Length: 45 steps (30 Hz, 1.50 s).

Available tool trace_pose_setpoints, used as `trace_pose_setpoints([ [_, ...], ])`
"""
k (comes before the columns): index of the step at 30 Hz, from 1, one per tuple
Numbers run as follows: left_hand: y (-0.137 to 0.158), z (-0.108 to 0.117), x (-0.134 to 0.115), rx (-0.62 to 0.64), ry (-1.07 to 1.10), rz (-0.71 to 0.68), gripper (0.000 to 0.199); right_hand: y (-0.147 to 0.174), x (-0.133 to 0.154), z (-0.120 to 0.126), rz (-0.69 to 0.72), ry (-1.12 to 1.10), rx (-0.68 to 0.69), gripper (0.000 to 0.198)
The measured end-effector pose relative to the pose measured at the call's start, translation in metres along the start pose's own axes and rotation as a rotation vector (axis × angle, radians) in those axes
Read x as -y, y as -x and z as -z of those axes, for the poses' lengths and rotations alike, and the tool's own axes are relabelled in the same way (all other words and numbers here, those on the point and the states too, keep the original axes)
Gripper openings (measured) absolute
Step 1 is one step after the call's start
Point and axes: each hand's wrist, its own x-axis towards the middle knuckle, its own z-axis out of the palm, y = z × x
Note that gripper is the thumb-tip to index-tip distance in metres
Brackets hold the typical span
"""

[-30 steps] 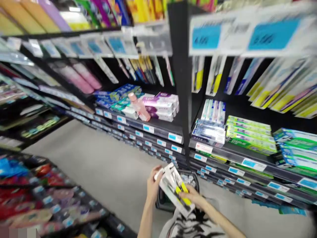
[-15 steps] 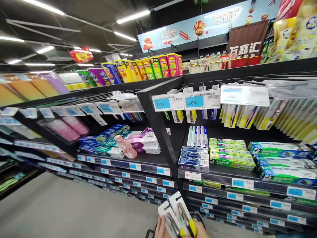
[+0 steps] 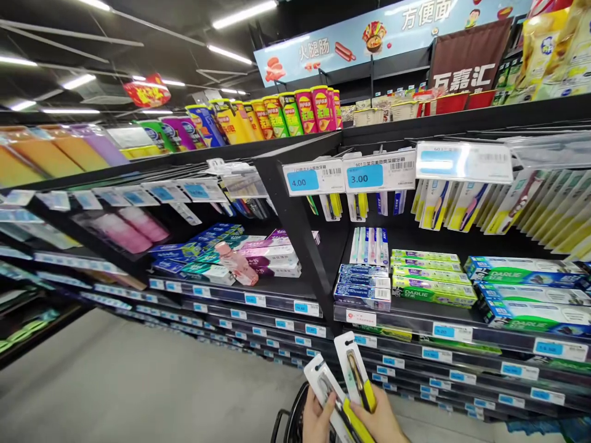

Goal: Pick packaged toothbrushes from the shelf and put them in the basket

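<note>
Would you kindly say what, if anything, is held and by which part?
The left hand holds a flat white-and-yellow toothbrush pack by its side edge; the right hand grips another white-and-yellow toothbrush pack by its yellow lower part.

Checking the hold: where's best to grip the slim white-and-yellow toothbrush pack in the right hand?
Probably pinch the slim pack across its yellow lower part, from the right: it tilts up-left, and the other white-and-yellow pack crowds its left.

Fanning two toothbrush packs [image 3: 354, 373] wider apart above left hand [image 3: 316, 419] and right hand [image 3: 381, 419] than half a second earlier.
</note>
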Motion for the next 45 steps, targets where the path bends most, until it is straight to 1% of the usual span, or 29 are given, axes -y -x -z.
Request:
trace_pose_setpoints([
  [2, -0.001, 0.004, -0.006, -0.012, 0.006, 0.029, 0.096, 0.000, 0.012, 0.002, 0.012, -0.005, 0.023, 0.043],
  [4, -0.001, 0.006, -0.019, 0.000, -0.024, 0.054, 0.107, 0.001, 0.022, 0.003, -0.011, -0.061, 0.066, 0.044],
  [5, -0.001, 0.007, -0.028, 0.010, -0.055, 0.043, 0.112, 0.001, 0.026, 0.004, -0.025, -0.106, 0.094, 0.047],
  [7, 0.001, 0.006, -0.049, 0.028, -0.136, -0.055, 0.115, 0.001, 0.033, 0.006, -0.045, -0.180, 0.118, 0.053],
  [8, 0.003, 0.004, -0.060, 0.036, -0.180, -0.127, 0.114, 0.002, 0.035, 0.008, -0.046, -0.196, 0.112, 0.056],
  [10, 0.005, 0.000, -0.078, 0.058, -0.245, -0.262, 0.105, 0.002, 0.038, 0.011, -0.037, -0.199, 0.087, 0.057],
  [12, 0.008, -0.005, -0.093, 0.071, -0.276, -0.341, 0.091, 0.002, 0.040, 0.015, -0.053, -0.211, 0.071, 0.056],
  [14, 0.009, -0.010, -0.102, 0.058, -0.307, -0.388, 0.077, 0.003, 0.042, 0.018, -0.094, -0.239, 0.071, 0.055],
  [16, 0.011, -0.013, -0.106, 0.041, -0.346, -0.422, 0.070, 0.003, 0.044, 0.021, -0.139, -0.266, 0.074, 0.056],
  [19, 0.015, -0.014, -0.106, 0.064, -0.387, -0.455, 0.067, 0.004, 0.048, 0.025, -0.169, -0.301, 0.076, 0.058],
  [22, 0.023, -0.014, -0.104, 0.073, -0.447, -0.444, 0.070, 0.004, 0.048, 0.028, -0.177, -0.307, 0.057, 0.059],
  [26, 0.036, -0.016, -0.104, -0.003, -0.559, -0.422, 0.079, 0.004, 0.044, 0.030, -0.181, -0.287, 0.046, 0.059],
  [30, 0.043, -0.015, -0.100, -0.037, -0.559, -0.424, 0.080, 0.005, 0.042, 0.030, -0.171, -0.276, 0.049, 0.061],
  [32, 0.043, -0.013, -0.097, -0.031, -0.534, -0.429, 0.079, 0.006, 0.043, 0.030, -0.169, -0.276, 0.051, 0.061],
  [34, 0.037, -0.010, -0.097, -0.003, -0.506, -0.469, 0.079, 0.007, 0.044, 0.031, -0.167, -0.281, 0.049, 0.059],
  [35, 0.032, -0.008, -0.101, 0.008, -0.515, -0.512, 0.078, 0.007, 0.043, 0.032, -0.166, -0.282, 0.046, 0.059],
  [37, 0.018, -0.005, -0.117, -0.001, -0.592, -0.657, 0.077, 0.006, 0.039, 0.034, -0.169, -0.292, 0.037, 0.059],
  [39, 0.000, -0.006, -0.147, -0.038, -0.695, -0.866, 0.076, 0.005, 0.035, 0.035, -0.162, -0.295, 0.026, 0.058],
  [42, -0.027, -0.021, -0.212, -0.067, -0.788, -1.156, 0.075, 0.007, 0.031, 0.036, -0.111, -0.284, 0.019, 0.054],
  [45, -0.048, -0.051, -0.281, -0.065, -0.819, -1.329, 0.075, 0.012, 0.034, 0.034, -0.075, -0.319, -0.016, 0.052],
])
